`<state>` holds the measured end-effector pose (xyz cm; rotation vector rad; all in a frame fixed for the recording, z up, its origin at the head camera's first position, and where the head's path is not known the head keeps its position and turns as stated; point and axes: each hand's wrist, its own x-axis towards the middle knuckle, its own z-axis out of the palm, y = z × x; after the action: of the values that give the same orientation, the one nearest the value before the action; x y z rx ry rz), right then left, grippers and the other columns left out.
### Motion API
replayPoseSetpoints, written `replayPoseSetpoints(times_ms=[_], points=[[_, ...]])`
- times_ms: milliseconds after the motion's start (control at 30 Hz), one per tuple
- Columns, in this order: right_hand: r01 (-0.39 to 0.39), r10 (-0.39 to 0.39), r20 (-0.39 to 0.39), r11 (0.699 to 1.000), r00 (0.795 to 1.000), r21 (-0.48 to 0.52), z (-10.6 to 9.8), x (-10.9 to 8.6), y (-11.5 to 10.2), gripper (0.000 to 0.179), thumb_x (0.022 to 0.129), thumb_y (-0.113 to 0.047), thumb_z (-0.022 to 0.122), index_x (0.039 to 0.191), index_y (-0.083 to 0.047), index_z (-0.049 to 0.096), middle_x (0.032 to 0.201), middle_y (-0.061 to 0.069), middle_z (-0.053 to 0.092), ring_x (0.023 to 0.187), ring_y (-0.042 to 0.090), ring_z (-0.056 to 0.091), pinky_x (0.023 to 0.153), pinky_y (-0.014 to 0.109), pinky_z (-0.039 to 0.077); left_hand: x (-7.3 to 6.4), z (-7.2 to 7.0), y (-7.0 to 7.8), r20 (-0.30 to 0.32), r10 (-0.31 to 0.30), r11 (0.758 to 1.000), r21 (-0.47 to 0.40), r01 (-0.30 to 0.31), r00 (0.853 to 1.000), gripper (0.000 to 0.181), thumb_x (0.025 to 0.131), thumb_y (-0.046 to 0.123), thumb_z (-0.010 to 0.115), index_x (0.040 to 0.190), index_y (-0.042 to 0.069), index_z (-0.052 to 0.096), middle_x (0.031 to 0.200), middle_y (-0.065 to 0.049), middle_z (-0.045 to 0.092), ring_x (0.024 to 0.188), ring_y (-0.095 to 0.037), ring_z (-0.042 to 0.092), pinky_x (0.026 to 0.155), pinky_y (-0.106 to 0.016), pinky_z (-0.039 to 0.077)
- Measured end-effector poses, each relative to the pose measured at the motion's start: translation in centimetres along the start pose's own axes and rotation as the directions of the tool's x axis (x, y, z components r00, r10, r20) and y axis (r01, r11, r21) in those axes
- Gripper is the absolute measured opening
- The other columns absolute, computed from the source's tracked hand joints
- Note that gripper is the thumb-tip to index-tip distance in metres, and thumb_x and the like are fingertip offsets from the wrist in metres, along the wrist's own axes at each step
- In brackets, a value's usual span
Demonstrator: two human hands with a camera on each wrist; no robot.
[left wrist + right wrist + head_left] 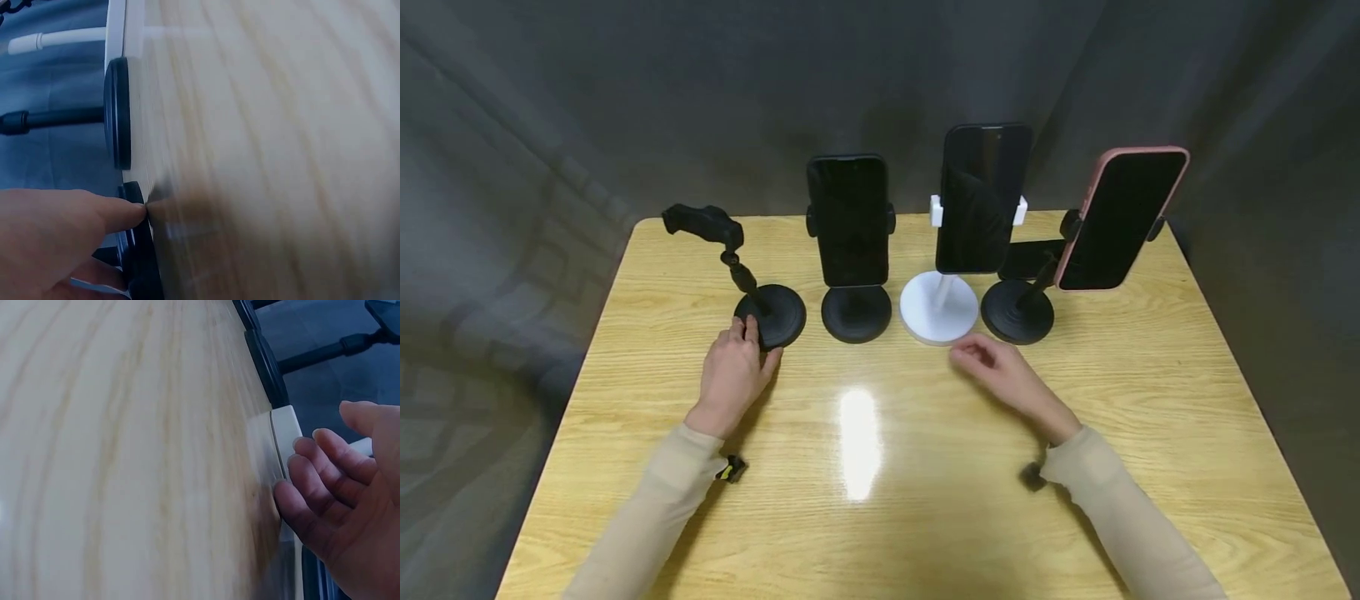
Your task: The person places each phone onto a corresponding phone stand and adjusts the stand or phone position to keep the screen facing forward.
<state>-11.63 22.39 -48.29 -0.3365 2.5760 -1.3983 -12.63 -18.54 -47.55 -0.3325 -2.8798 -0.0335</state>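
At the left of the row stands a black phone stand (pixel 782 312) with no phone in its tilted clamp. My left hand (pixel 735 371) holds the near left part of its round base, fingers over it and thumb at the front rim. In the left wrist view the thumb (pixel 122 212) touches the base's edge. My right hand (pixel 1000 375) is by the front edge of the white phone stand (pixel 917 312), which carries a black phone (pixel 985 200). Its fingers (pixel 319 481) are loosely bent beside the white base, gripping nothing; whether they touch it, I cannot tell.
Another black stand (pixel 856 317) holds a dark phone (pixel 850 221) upright. At the right, a black stand (pixel 1017 317) carries a pink-cased phone (pixel 1122 221), tilted. A dark flat object (pixel 1030 258) lies behind it. Grey curtains (pixel 850 75) hang around the wooden table (pixel 925 500).
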Motion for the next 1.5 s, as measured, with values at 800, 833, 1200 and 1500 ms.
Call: replayPoseSetpoints(times_ms=[800,833,1200,1500], points=[[0.005,-0.004,0.003,0.999,1.0,-0.045,-6.2,-2.5,1.7,0.025,0.107,-0.02,0.058,0.123,-0.003,0.067,0.1,0.014,0.068,0.082,0.019,0.058,0.066,0.021,0.048,0.4,0.2,2.4,-0.084,0.002,0.998,0.07,0.004,0.996,0.069,0.09,0.042,0.08,0.119,-0.018,0.066,0.101,-0.032,0.071,0.078,-0.038,0.07,0.068,-0.044,0.06],[0.013,-0.014,-0.01,0.999,1.0,-0.051,-6.5,-2.5,1.8,0.024,0.107,-0.019,0.058,0.123,-0.002,0.067,0.098,0.015,0.068,0.08,0.018,0.058,0.065,0.021,0.048,0.4,0.2,2.4,-0.085,0.002,0.997,0.072,0.005,0.996,0.069,0.09,0.042,0.08,0.119,-0.018,0.066,0.1,-0.032,0.071,0.078,-0.038,0.07,0.068,-0.044,0.06],[0.045,-0.055,-0.077,0.991,0.996,-0.128,-8.5,-2.3,3.1,0.025,0.106,-0.016,0.058,0.122,0.0,0.068,0.097,0.015,0.068,0.078,0.016,0.06,0.064,0.017,0.048,0.7,0.1,2.9,-0.072,-0.028,0.997,0.065,0.033,0.997,0.069,0.089,0.042,0.081,0.119,-0.018,0.066,0.092,-0.029,0.07,0.075,-0.037,0.069,0.067,-0.044,0.06],[0.058,-0.081,-0.137,0.985,0.987,-0.161,-10.0,-1.5,4.5,0.023,0.105,-0.012,0.059,0.12,0.003,0.068,0.099,0.016,0.069,0.076,0.01,0.061,0.063,0.013,0.047,0.8,-0.1,3.3,-0.057,-0.04,0.996,0.072,0.044,0.998,0.068,0.09,0.041,0.08,0.118,-0.018,0.065,0.094,-0.03,0.071,0.078,-0.038,0.07,0.069,-0.044,0.06]])
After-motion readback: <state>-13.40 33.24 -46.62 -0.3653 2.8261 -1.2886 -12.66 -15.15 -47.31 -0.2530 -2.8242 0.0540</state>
